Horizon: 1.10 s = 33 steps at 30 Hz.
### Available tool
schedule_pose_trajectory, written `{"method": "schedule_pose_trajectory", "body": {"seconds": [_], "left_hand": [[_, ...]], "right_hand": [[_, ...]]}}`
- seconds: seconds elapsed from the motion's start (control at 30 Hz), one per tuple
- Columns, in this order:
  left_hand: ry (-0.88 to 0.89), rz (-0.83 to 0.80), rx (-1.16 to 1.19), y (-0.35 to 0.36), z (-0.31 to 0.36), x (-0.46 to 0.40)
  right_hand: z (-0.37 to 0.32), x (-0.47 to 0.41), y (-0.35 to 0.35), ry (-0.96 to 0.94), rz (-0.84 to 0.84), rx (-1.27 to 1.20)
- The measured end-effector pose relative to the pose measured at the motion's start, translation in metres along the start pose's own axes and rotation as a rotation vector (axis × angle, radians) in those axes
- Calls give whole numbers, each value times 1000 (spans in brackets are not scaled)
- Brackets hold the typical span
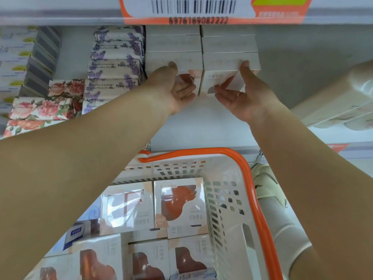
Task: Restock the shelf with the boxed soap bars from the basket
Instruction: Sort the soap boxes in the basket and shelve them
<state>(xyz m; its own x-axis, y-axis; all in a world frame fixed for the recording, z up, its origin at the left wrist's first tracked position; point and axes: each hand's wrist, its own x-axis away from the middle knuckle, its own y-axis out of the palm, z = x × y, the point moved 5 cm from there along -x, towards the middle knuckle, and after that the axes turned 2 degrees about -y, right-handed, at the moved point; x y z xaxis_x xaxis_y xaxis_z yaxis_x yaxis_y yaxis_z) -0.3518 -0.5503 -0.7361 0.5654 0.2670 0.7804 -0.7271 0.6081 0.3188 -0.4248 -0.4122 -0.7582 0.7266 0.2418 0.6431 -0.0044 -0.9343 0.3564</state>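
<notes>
Two stacks of white soap boxes stand side by side on the white shelf [201, 122]. My left hand [173, 89] touches the front box of the left stack [181, 61], thumb on its top edge and fingers straight across its face. Over at the right stack's front box [220, 63], my right hand [240, 96] has its thumb on the top edge, while its straight fingers reach across the front. Below the shelf hangs a white basket [224, 172] with an orange handle [248, 178], holding several boxed soap bars [179, 203] with orange soap showing through their windows.
Lavender-wrapped soaps [115, 65] are stacked left of the white boxes, with rose-wrapped soaps [44, 108] further left. A barcode label [193, 9] hangs on the shelf edge above. White packs [333, 104] lie at the right. A shoe [266, 182] shows beside the basket.
</notes>
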Motion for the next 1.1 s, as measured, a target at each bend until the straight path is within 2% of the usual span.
{"method": "schedule_pose_trajectory", "body": {"seconds": [0.6,0.77,0.87,0.93,0.97,1.03,1.1], "left_hand": [[41,28,-107,5,20,-28],[3,-82,23,3,15,-17],[-8,-123,-147,-10,8,12],[95,-158,-403,-18,8,42],[208,-153,-541,-22,13,61],[479,-69,-802,-32,27,102],[643,3,-928,-49,29,141]], "right_hand": [[-14,-26,28,-40,15,20],[-12,-10,27,-31,-31,-204],[-6,20,22,-17,-48,16],[-2,46,15,-40,-22,224],[-3,61,12,-84,-3,325],[-9,99,7,-230,29,493],[-8,142,2,-395,71,582]]}}
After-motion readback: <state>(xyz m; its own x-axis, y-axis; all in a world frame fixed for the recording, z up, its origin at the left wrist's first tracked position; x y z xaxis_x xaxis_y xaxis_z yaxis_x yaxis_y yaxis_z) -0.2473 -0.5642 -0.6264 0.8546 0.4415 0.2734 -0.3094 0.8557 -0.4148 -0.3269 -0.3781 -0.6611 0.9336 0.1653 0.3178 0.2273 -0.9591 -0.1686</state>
